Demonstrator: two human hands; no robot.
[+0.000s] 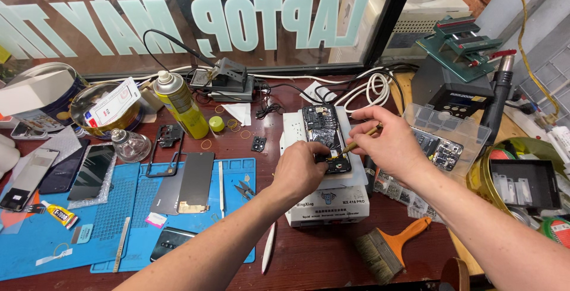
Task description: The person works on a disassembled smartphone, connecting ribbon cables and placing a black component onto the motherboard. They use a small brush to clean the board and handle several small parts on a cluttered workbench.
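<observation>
An opened phone [323, 130] with its circuit boards showing lies on a white box-shaped heating platform [294, 132]. My left hand [298, 169] rests on the phone's lower left edge with the fingers curled against it. My right hand [386, 142] pinches a thin yellow-handled tool [359, 141] whose tip touches the phone's lower part, close to my left fingers.
On the blue mat [119, 208] lie phone screens, a dark back panel [196, 181], tweezers [243, 190] and a glue tube [59, 214]. A yellow spray can [181, 104] stands behind. A brush [392, 249] lies in front, a clear parts box [442, 133] and a hot-air station [457, 83] at right.
</observation>
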